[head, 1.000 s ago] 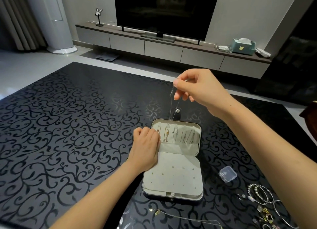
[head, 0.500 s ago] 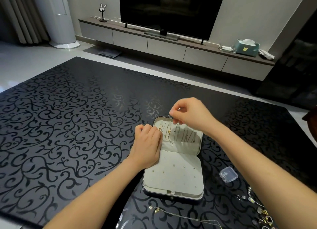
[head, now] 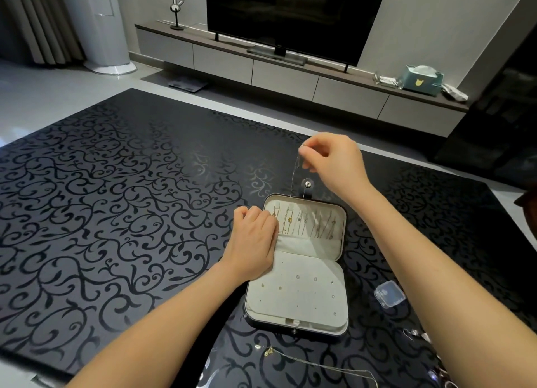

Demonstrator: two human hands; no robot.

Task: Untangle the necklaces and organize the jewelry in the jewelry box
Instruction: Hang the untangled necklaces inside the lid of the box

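An open jewelry box [head: 299, 309] with a pale lining lies on the black patterned table. Its upper half holds several necklaces hanging side by side; its lower pad carries small stud earrings. My right hand [head: 334, 164] hovers above the box's far edge and pinches a thin silver necklace chain [head: 295, 178] that hangs down into the upper half. My left hand [head: 255, 242], fingers curled, rests on the box's left side at the hinge fold; whether it holds anything is hidden. A gold necklace [head: 319, 364] lies on the table in front of the box.
A small clear plastic case [head: 389, 294] sits right of the box. Loose jewelry [head: 415, 334] lies at the lower right, partly behind my right forearm. The box's snap tab [head: 307, 184] sticks out at its far edge. Beyond the table stand a TV and a low cabinet.
My right hand dropped to the box's upper half with the chain, then rose again, drawing the chain taut upward. The left hand stayed on the box's left side.
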